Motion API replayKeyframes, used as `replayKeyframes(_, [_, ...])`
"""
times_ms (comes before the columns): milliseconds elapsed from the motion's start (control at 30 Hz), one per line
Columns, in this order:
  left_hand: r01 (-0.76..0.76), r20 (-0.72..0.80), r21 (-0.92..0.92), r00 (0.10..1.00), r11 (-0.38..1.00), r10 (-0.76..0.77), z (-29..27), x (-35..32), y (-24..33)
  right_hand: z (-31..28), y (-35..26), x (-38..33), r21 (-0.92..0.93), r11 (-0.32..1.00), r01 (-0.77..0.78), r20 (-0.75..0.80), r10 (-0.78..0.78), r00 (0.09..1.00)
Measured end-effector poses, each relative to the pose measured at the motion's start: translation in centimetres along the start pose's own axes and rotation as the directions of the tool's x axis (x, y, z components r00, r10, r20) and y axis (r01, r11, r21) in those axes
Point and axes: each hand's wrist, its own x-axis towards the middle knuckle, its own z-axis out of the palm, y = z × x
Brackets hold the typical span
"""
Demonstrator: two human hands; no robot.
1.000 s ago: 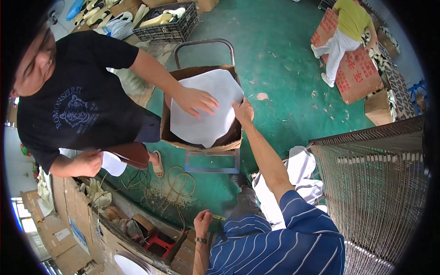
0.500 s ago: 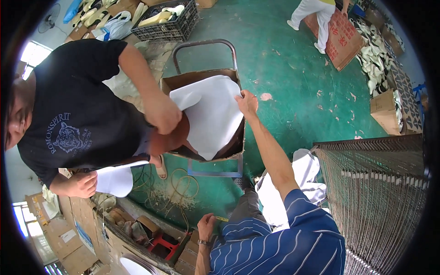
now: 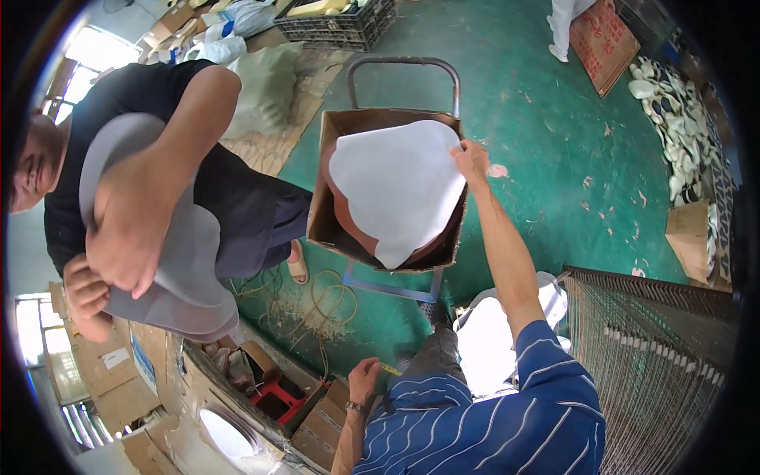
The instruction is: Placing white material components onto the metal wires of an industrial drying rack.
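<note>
Right hand (image 3: 472,161) pinches the white sheet (image 3: 396,186) at the cardboard box (image 3: 324,214) far-right corner; thin, floppy, best gripped at edges. Left hand (image 3: 364,381) loosely curled, apparently empty.

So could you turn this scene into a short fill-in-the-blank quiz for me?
1. The right hand touches the edge of a ____ sheet.
2. That sheet lies in an open ____ box on a trolley.
3. The floor is painted ____.
4. The co-worker in black holds a ____ sheet.

Missing words: white; cardboard; green; grey
</note>
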Motion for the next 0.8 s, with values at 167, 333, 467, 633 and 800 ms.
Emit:
replayKeyframes(167, [0.003,-0.012,-0.068,1.000,0.998,-0.004,-0.3,0.2,2.6,-3.9,1.2,-2.4,0.002,0.998,0.056,0.072,-0.056,0.996])
replayKeyframes(333, [-0.064,0.050,-0.324,0.995,0.944,0.085,0.6,3.2,7.6,-5.9,1.8,-10.7,0.272,0.961,0.046,0.040,-0.059,0.997])
replayKeyframes(467, [0.140,0.214,-0.708,0.977,0.692,0.021,3.1,7.5,12.7,-5.8,0.8,-16.5,0.504,0.863,0.017,0.000,-0.020,1.000])
replayKeyframes(633, [0.347,0.372,-0.876,0.928,0.334,0.010,6.2,12.2,16.5,-5.9,1.5,-24.5,0.754,0.585,-0.298,0.216,0.208,0.954])
replayKeyframes(800, [0.232,0.240,-0.928,0.971,0.290,-0.008,7.9,13.0,15.3,-6.1,4.0,-29.5,0.825,0.375,-0.422,0.330,0.286,0.899])
